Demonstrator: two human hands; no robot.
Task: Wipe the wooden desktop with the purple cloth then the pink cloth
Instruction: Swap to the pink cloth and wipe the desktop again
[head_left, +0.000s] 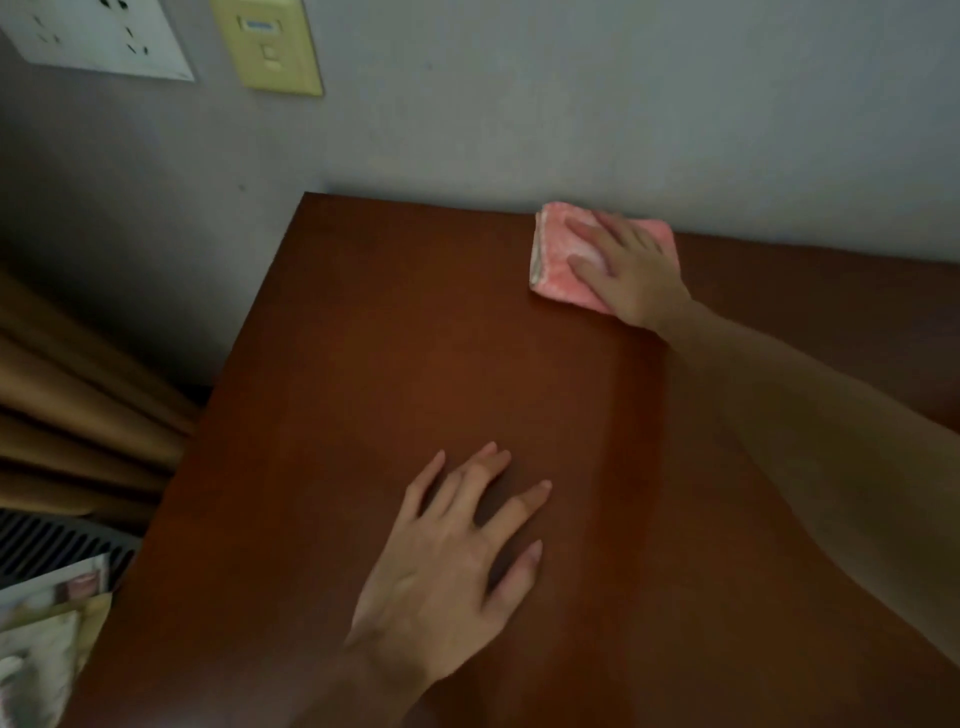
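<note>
The wooden desktop (363, 364) is dark reddish-brown and fills the middle of the view. A folded pink cloth (553, 254) lies at its far edge against the wall. My right hand (631, 275) presses flat on top of the pink cloth, fingers spread over it. My left hand (457, 561) rests palm-down on the bare wood near the front, fingers apart, holding nothing. No purple cloth is in view.
A grey wall (519, 104) stands behind the desk, with a white socket plate (98, 36) and a yellowish switch plate (270, 47) at upper left. Tan curtains (67, 405) hang left of the desk, above a vent grille (52, 545) and some papers (47, 649).
</note>
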